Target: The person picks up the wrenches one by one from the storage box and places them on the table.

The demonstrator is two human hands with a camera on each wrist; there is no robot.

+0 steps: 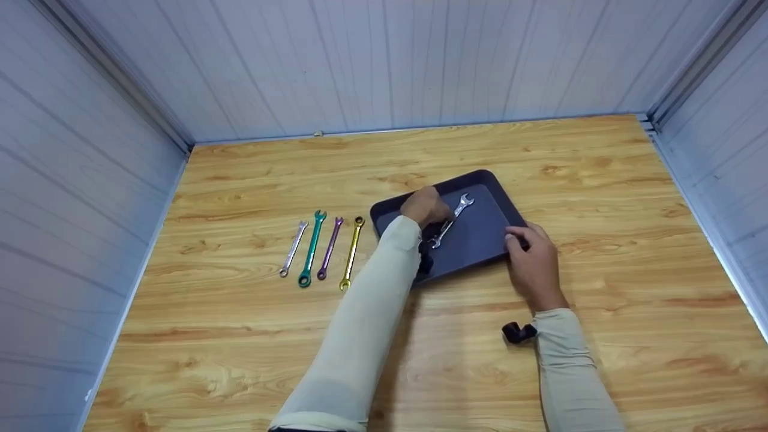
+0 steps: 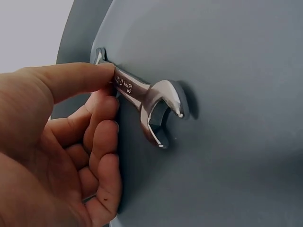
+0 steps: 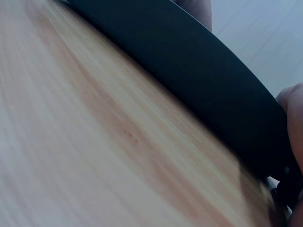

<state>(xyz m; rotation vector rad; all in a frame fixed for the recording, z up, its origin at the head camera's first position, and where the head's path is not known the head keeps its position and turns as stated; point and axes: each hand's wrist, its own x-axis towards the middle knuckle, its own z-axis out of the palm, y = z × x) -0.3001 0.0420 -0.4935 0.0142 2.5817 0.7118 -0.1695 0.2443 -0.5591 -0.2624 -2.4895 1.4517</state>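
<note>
My left hand (image 1: 427,206) reaches into a dark grey tray (image 1: 480,255). Thumb and fingers pinch the shank of a silver double open-end wrench (image 2: 130,87), close over the tray floor in the left wrist view. From above, this wrench (image 1: 461,207) lies aslant near the tray's middle, partly hidden by the hand. My right hand (image 1: 536,264) grips the tray's right rim at the near corner, with the thumb on top. In the right wrist view, the tray's outer side (image 3: 189,80) shows dark beside the wood, and the hand (image 3: 296,123) is mostly cut off.
Left of the tray, several combination wrenches lie side by side on the wooden table (image 1: 240,336): silver (image 1: 293,249), green (image 1: 312,249), purple (image 1: 330,249) and yellow (image 1: 353,252). White panel walls (image 1: 360,66) enclose the back and both sides.
</note>
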